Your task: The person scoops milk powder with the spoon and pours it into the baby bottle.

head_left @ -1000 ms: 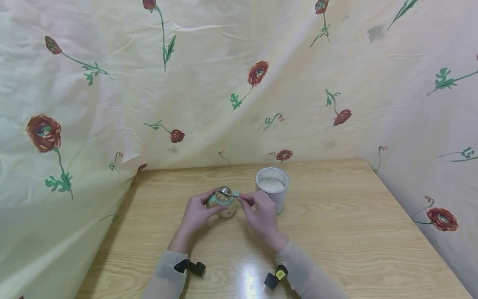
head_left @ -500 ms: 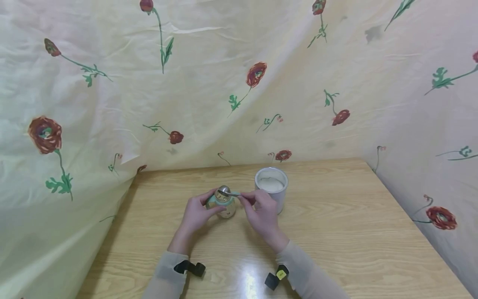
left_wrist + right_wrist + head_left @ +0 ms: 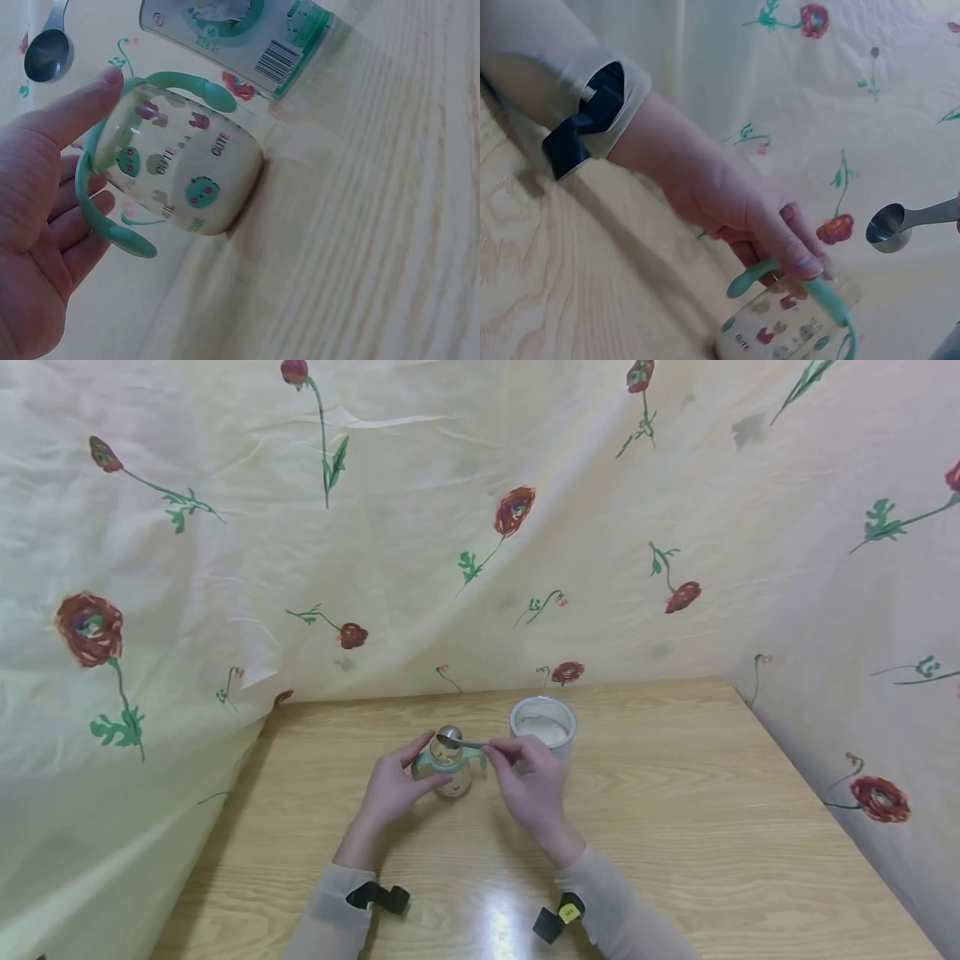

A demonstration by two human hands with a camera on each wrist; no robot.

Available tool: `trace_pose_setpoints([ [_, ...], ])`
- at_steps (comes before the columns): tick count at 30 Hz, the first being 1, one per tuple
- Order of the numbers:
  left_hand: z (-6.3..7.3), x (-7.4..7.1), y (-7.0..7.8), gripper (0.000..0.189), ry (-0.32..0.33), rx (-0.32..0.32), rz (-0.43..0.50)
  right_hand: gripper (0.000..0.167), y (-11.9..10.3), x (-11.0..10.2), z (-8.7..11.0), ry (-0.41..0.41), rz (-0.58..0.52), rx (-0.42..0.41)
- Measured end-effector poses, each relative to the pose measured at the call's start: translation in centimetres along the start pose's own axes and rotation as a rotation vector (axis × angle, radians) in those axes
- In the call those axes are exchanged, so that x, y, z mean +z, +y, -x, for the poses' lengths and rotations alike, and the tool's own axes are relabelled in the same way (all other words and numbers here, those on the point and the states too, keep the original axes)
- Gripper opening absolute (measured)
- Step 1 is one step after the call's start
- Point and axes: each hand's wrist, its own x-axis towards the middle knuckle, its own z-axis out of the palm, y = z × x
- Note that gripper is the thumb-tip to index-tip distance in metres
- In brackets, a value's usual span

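A clear baby bottle (image 3: pixel 453 785) with a mint-green two-handled ring and small printed pictures stands upright on the table. My left hand (image 3: pixel 397 789) holds it near the neck, thumb in front and fingers behind, as the bottle (image 3: pixel 199 161) in the left wrist view also shows. Pale contents seem to fill its lower part. Between thumb and fingers, my right hand (image 3: pixel 534 785) pinches the handle of a metal measuring spoon (image 3: pixel 450 736). The spoon's bowl is tilted just over the bottle's open mouth. In the right wrist view the spoon (image 3: pixel 889 227) appears apart from the bottle.
Behind my right hand stands an open can (image 3: pixel 558 747) with white powder inside, its side partly covered by that hand. A floral cloth (image 3: pixel 412 543) hangs along the back and sides of the wooden table (image 3: pixel 697 793).
The spoon's bowl has risen slightly from the bottle's mouth, and the right hand has shifted a little to the right. The left hand and bottle stay nearly in place.
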Motion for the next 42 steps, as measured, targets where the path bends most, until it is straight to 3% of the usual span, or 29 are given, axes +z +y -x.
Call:
trace_pose_setpoints([
  [6,0.2,-0.5,1.4,0.082,0.046,0.064,-0.015,0.025,-0.5,-0.7,-0.6,0.051,-0.075,0.099],
  [11,0.3,-0.5,2.6,0.081,0.078,0.116,0.001,0.024,-0.5,-2.1,-1.4,0.085,-0.134,0.103],
  [16,0.1,-0.1,3.7,0.080,0.106,0.179,0.014,0.020,-0.6,-4.0,-2.2,0.109,-0.098,0.131],
  [22,-0.4,1.1,4.9,0.077,0.095,0.238,0.051,0.014,-0.4,-6.2,-2.8,0.150,0.000,0.187],
  [27,-0.8,2.5,5.9,0.076,0.096,0.335,0.041,0.009,-1.8,-7.9,-3.9,0.177,0.026,0.177],
  [32,-1.2,4.2,6.9,0.076,0.099,0.388,0.046,0.012,-0.5,-9.2,-3.8,0.200,0.058,0.151],
  [37,-1.6,5.9,8.0,0.078,0.081,0.374,0.034,0.014,1.0,-10.3,-3.5,0.184,0.109,0.149],
  [42,-1.9,7.7,8.6,0.082,0.050,0.292,0.046,0.018,2.8,-11.7,-2.9,0.119,0.159,0.138],
])
